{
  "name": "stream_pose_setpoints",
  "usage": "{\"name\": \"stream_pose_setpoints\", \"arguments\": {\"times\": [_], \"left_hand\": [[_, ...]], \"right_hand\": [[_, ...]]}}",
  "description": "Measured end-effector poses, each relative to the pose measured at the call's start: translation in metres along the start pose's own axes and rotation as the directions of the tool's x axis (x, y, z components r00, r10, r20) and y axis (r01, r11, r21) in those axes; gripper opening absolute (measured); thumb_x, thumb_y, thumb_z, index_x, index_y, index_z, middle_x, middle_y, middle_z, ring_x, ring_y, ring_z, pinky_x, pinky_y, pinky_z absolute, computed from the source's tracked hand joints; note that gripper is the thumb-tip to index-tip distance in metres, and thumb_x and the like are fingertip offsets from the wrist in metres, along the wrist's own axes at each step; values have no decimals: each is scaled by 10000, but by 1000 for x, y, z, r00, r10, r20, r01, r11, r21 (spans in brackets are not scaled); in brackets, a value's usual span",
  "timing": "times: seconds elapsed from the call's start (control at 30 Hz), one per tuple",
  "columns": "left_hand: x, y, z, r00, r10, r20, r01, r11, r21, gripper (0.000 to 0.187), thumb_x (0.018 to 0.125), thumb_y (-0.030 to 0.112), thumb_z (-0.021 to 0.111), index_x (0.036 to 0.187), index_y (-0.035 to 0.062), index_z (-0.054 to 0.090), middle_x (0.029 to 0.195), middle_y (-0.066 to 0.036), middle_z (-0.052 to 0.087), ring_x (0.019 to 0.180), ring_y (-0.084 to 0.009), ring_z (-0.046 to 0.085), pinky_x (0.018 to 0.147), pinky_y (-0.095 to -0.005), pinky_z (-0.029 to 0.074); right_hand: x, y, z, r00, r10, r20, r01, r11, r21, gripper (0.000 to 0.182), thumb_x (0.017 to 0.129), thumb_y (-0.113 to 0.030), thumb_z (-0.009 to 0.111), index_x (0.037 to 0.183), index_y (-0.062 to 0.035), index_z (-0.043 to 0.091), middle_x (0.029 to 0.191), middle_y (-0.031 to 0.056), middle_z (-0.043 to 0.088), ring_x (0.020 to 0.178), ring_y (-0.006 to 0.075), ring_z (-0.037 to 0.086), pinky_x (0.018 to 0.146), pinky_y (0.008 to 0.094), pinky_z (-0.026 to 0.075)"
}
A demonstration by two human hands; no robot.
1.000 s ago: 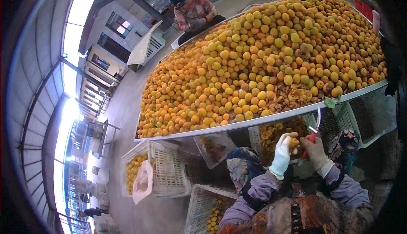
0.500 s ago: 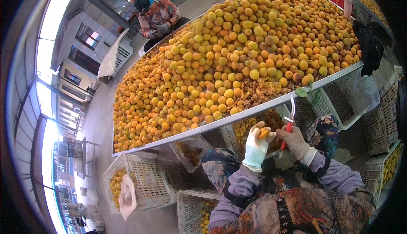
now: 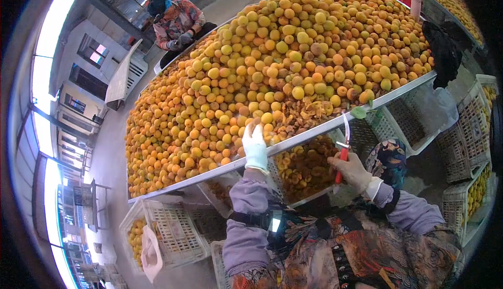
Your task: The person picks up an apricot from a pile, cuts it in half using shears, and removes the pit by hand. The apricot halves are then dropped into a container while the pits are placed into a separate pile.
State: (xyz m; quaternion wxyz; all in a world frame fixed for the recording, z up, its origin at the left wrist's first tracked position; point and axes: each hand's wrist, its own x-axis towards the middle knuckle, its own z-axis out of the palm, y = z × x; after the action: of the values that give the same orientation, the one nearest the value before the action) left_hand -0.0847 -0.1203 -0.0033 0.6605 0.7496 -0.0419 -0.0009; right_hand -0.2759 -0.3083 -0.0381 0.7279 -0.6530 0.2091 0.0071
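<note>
My left hand [image 3: 254, 145], in a white glove, reaches over the table's metal rim into the near edge of the apricot pile [image 3: 246, 74]. Its fingers are stretched out and touch the fruit; no firm grip shows. My right hand [image 3: 356, 172], gloved too, is closed round the red handle of a curved knife [image 3: 343, 155], whose pale, thin blade points up towards the table edge. Between the hands, below the rim, stands a crate of split apricot pieces [image 3: 306, 166]. More torn pieces [image 3: 317, 113] lie on the table beside the whole fruit.
A metal rim [image 3: 298, 145] runs along the table's near side. White plastic crates [image 3: 175, 228] stand at lower left, others [image 3: 463, 126] at right. A black bag [image 3: 443, 53] hangs at the table corner. Across the table sits another person [image 3: 175, 24].
My left hand has moved left and up from beside my right hand to the pile; the orange piece in its fingers no longer shows there. My right hand still holds the knife.
</note>
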Motion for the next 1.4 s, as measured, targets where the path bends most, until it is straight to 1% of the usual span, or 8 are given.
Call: {"name": "stream_pose_setpoints", "arguments": {"times": [0.4,0.53,0.6,0.63,0.87,1.0,1.13,1.4], "left_hand": [[22,-13,18,985,79,150,-121,947,296,506,840,114,549,1303,-30,403,1283,-161,481,1149,-212,486,936,-295,399],[30,-12,-1,958,198,209,-260,908,329,243,872,158,497,982,-28,606,932,-97,635,844,-189,572,785,-281,450],[17,-14,-1,946,274,172,-315,899,303,164,838,90,489,924,-3,594,913,-158,602,831,-324,571,758,-344,459],[-9,19,4,879,401,257,-476,720,506,147,839,122,505,892,25,602,896,-168,603,841,-338,568,743,-360,465],[-90,-8,15,869,67,491,-362,764,535,398,821,288,572,1185,138,519,1108,-131,555,988,-314,571,853,-390,459],[-86,8,-2,905,117,409,-349,754,556,384,801,221,598,1158,87,557,1079,-127,584,956,-273,589,844,-332,461],[-39,-16,-62,877,466,117,-435,667,605,271,786,156,615,1035,48,612,956,-140,620,898,-280,602,805,-357,480],[16,-50,-199,922,314,-224,89,392,916,521,772,308,614,1219,74,483,1104,-153,554,1013,-319,536,862,-410,432]], "right_hand": [[2,-2,-6,996,88,-30,-88,996,-11,317,827,-325,635,671,-63,549,616,-27,500,552,80,438,509,277,371],[1,-5,-10,989,140,-42,-141,990,-19,299,822,-325,638,705,-57,578,625,-19,521,566,87,459,522,275,382],[4,-5,-9,988,152,-24,-153,988,-28,288,820,-322,641,726,-55,589,633,-14,530,573,90,467,532,274,387],[5,-6,-10,988,148,-52,-147,989,13,265,836,-292,621,734,-50,584,635,-1,540,566,99,482,527,273,402],[8,-22,-17,997,71,33,-72,997,36,238,878,-271,562,776,-58,594,688,11,565,612,95,510,565,253,419],[3,-19,-20,990,122,65,-122,992,-8,232,878,-269,581,793,-53,579,724,8,584,651,97,523,603,267,431],[0,-24,-20,990,91,109,-88,996,-35,284,912,-292,517,782,-46,571,701,16,574,641,102,506,602,272,424],[4,-22,-2,981,-84,174,106,987,-122,363,923,-360,468,777,-41,564,704,20,557,633,110,509,588,265,422]]}}
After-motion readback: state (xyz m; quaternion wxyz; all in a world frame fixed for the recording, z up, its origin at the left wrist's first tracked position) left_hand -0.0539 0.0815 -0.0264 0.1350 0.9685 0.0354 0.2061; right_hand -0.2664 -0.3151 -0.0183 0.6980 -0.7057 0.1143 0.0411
